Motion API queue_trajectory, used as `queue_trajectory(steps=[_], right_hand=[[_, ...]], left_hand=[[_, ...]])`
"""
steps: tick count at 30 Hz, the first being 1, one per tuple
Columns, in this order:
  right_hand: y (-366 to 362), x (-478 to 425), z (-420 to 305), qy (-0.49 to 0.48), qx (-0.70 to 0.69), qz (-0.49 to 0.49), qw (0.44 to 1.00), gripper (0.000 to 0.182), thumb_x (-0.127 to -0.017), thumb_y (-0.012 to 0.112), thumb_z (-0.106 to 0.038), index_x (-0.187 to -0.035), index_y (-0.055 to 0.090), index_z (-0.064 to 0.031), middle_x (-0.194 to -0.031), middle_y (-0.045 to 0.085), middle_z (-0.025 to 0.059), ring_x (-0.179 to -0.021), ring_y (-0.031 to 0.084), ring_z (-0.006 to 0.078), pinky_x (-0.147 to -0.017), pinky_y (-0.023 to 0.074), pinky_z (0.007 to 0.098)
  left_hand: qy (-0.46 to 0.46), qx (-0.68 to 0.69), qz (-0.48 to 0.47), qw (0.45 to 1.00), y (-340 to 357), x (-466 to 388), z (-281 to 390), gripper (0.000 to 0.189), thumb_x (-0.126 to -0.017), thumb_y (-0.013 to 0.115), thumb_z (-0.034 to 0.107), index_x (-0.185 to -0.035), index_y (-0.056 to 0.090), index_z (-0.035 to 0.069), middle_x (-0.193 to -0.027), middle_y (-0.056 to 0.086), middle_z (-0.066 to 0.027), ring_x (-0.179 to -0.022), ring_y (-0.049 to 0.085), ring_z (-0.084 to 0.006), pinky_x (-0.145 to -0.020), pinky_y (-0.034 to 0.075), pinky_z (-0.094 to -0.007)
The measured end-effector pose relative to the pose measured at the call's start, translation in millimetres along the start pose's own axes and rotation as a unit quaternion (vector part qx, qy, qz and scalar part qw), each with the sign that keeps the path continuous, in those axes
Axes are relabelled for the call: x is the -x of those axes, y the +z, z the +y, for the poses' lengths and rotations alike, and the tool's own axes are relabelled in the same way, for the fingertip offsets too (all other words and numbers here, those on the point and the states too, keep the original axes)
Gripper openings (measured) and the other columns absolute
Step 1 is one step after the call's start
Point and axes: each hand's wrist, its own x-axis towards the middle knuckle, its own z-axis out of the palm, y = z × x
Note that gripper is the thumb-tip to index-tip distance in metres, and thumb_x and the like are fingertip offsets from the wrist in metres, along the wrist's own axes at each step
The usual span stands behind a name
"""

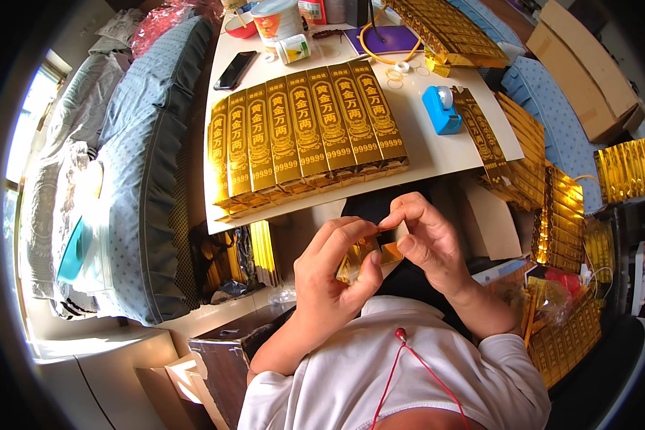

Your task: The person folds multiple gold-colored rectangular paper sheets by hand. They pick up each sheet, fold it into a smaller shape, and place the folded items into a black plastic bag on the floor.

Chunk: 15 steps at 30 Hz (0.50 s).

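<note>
In front of my chest, both hands are on a small gold foil-paper box [391, 252], partly hidden by the fingers, with a dark opening facing up. My left hand [330, 258] grips its left side, thumb below and fingertips along the upper edge. From the right, my right hand [432, 244] pinches the same edge with its fingertips, and its thumb rests by the flap. Just beyond the hands, a row of several gold printed boxes [301, 123] lies side by side on the white table [430, 161]. They bear writing.
A blue tape dispenser [442, 110] stands by a flat gold printed strip [481, 131]. Farther back are a phone [235, 70], a tin can [276, 24] and a purple booklet [380, 40]. Gold stacks [559, 217] crowd the right; a blue-covered sofa [140, 134] borders the left.
</note>
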Motion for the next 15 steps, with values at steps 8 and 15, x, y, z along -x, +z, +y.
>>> queue_trajectory(steps=[8, 15], right_hand=[[2, 1, 4, -0.009, -0.031, 0.018, 0.999, 0.035, -0.093, 0.074, -0.026, -0.116, 0.065, -0.0008, -0.112, 0.049, 0.0016, -0.086, 0.049, 0.0063, -0.077, 0.0446, 0.0210], [5, 11, 7, 0.042, -0.197, 0.046, 0.978, 0.038, -0.098, 0.067, -0.034, -0.117, 0.063, -0.0015, -0.112, 0.053, 0.0021, -0.080, 0.051, 0.0054, -0.066, 0.0451, 0.0202]], left_hand=[[-0.016, 0.000, 0.005, 1.000, 2, 0, 4, 0.029, -0.078, 0.070, 0.003, -0.106, 0.065, 0.001, -0.102, 0.066, -0.0140, -0.083, 0.068, -0.0289, -0.073, 0.056, -0.0345], [0.024, -0.005, -0.024, 0.999, 1, 2, 0, 0.025, -0.077, 0.071, 0.002, -0.102, 0.067, 0.001, -0.103, 0.066, -0.0138, -0.084, 0.068, -0.0280, -0.073, 0.056, -0.0340]])
